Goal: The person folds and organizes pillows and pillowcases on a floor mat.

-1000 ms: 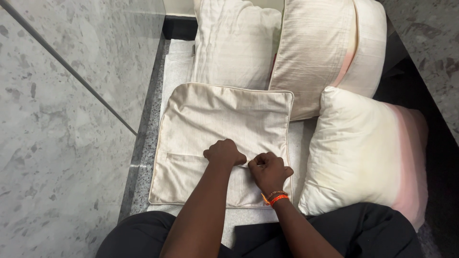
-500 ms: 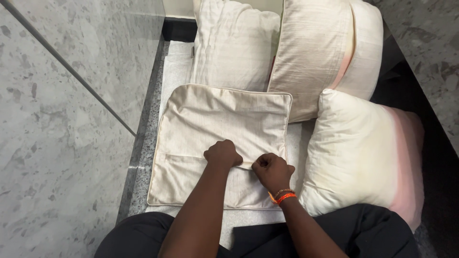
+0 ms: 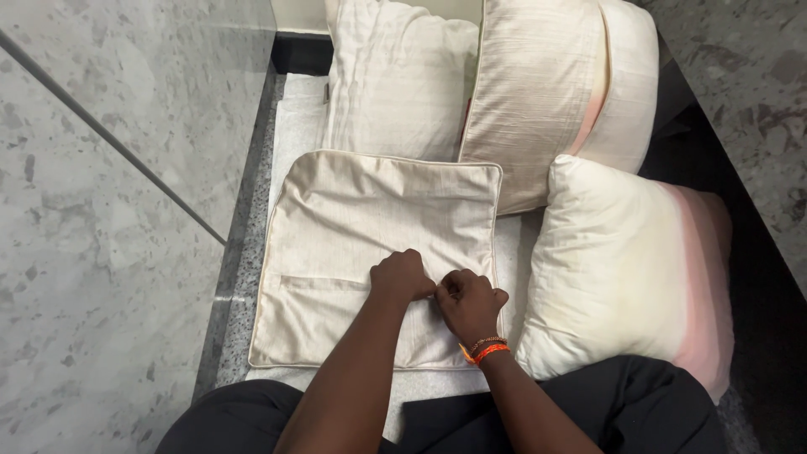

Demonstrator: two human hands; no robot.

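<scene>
A flat, empty beige cushion cover (image 3: 370, 227) lies on a white cloth in front of me. My left hand (image 3: 402, 276) rests on the cover's lower middle, fingers curled and pinching the fabric along a seam. My right hand (image 3: 467, 304), with an orange bracelet at the wrist, is just to its right, fingers also closed on the same fold of the cover. The two hands nearly touch.
A plump cream pillow (image 3: 622, 269) with a pink edge lies to the right. Two more pillows, one white (image 3: 395, 80) and one beige (image 3: 530, 92), lean at the back. Grey marble floor (image 3: 101, 210) spreads to the left; a dark edge runs along the right.
Both hands stay on the cover's seam; the right hand has shifted slightly right and then closed in toward the left hand. The cover has not moved.
</scene>
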